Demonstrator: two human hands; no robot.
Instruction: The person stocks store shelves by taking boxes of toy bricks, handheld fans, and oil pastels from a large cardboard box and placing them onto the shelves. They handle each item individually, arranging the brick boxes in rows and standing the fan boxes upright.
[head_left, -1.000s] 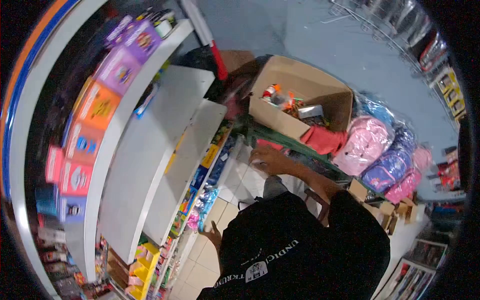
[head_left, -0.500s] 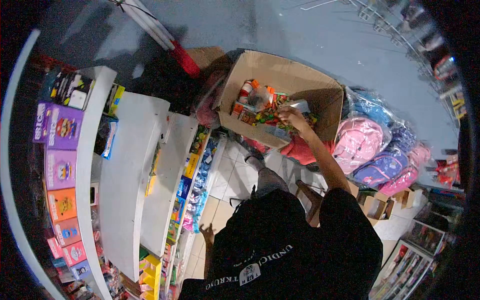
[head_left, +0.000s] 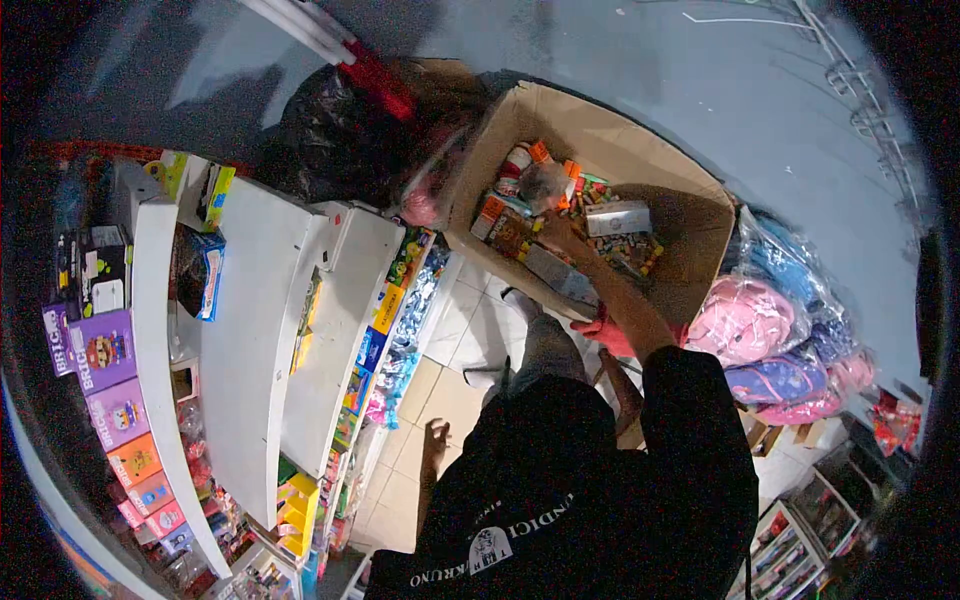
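Inside the cardboard box, toward its near edge, the right hand reaches down among small packaged goods; its fingertips are too buried to tell whether they pinch anything. A white carton lies just beside that hand, toward the box's right edge, and orange-marked packages lie on its other side, by the left corner. Near the white shelf, the left hand hangs, fingers apart and loosely curled.
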